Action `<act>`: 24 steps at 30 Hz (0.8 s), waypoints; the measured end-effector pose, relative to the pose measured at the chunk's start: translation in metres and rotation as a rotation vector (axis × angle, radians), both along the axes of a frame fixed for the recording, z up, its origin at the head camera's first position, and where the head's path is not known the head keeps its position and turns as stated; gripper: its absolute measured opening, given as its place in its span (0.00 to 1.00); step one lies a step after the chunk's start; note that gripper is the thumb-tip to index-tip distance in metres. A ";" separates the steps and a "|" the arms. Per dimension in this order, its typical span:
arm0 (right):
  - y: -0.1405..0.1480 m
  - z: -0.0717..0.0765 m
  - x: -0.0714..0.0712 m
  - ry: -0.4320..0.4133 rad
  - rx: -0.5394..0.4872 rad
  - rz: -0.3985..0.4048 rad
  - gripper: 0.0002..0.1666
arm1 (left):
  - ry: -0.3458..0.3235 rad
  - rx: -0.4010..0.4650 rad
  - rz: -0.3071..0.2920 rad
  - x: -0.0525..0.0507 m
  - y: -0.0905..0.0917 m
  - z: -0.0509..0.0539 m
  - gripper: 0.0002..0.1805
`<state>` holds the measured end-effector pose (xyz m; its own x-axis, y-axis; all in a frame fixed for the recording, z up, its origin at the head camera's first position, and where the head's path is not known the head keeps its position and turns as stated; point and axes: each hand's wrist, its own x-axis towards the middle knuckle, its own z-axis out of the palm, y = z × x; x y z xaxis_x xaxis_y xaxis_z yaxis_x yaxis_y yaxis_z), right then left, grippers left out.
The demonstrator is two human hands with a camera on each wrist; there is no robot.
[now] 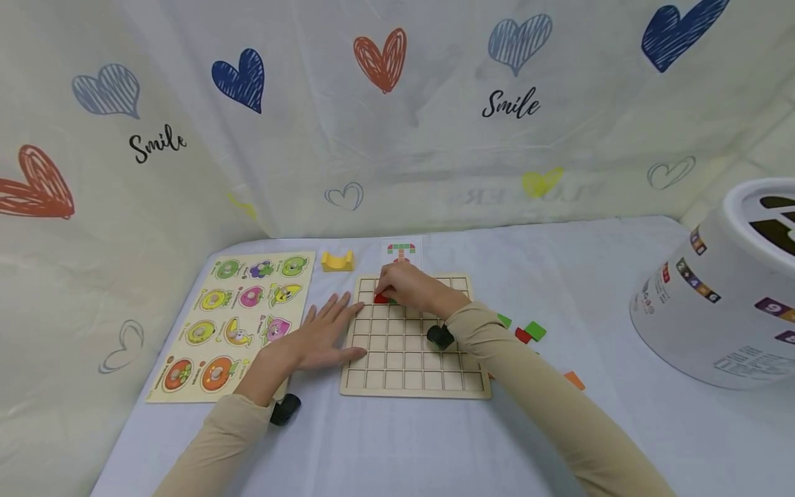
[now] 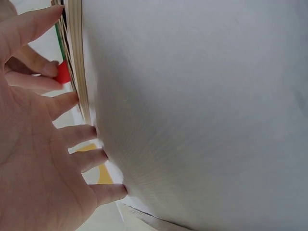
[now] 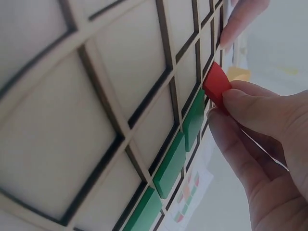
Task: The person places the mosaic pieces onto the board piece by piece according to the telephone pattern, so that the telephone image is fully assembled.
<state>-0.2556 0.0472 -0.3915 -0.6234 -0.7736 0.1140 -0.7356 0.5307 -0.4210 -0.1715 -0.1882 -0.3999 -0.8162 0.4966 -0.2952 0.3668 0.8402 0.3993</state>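
Note:
Between thumb and fingertips my right hand (image 1: 413, 286) pinches a red tile (image 3: 217, 87), which sits tilted at a cell near the far left corner of the wooden grid board (image 1: 385, 379). Several green tiles (image 3: 169, 166) lie in a row of cells beside it, partly hidden by that hand in the head view. With fingers spread, my left hand (image 1: 319, 338) lies along the board's left side; its index finger and thumb touch the edge. Behind the board is a card (image 1: 401, 250) showing a red, green and orange pattern.
A fruit puzzle board (image 1: 251, 295) lies at the left, a yellow curved block (image 1: 337, 262) behind it. Right of the grid are loose green (image 1: 535, 330), red (image 1: 523, 335) and orange (image 1: 574, 379) tiles. A white bucket (image 1: 702, 324) stands far right.

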 end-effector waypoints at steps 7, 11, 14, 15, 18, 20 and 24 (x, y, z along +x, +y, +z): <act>-0.002 0.002 0.001 0.012 0.022 -0.002 0.10 | 0.002 -0.004 -0.003 0.000 0.000 -0.001 0.49; -0.003 0.002 0.002 0.013 0.035 -0.007 0.10 | 0.002 -0.001 -0.003 -0.001 0.000 -0.001 0.50; -0.004 0.002 0.002 0.033 0.041 0.000 0.10 | 0.000 0.002 -0.001 0.000 0.000 -0.001 0.50; -0.004 0.002 0.002 0.042 0.042 0.006 0.10 | 0.000 0.002 0.000 0.000 0.000 -0.001 0.50; -0.004 0.002 0.002 0.066 0.040 0.023 0.09 | -0.002 0.004 0.002 0.000 0.000 -0.001 0.50; -0.004 0.001 0.002 0.078 0.039 0.032 0.08 | -0.001 0.005 0.002 0.000 0.000 -0.001 0.50; -0.004 0.000 0.002 0.097 0.041 0.038 0.08 | -0.002 0.002 0.000 0.000 0.000 0.000 0.50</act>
<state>-0.2540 0.0429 -0.3917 -0.5809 -0.8018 0.1404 -0.7919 0.5168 -0.3253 -0.1714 -0.1882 -0.4003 -0.8156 0.4975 -0.2953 0.3663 0.8392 0.4020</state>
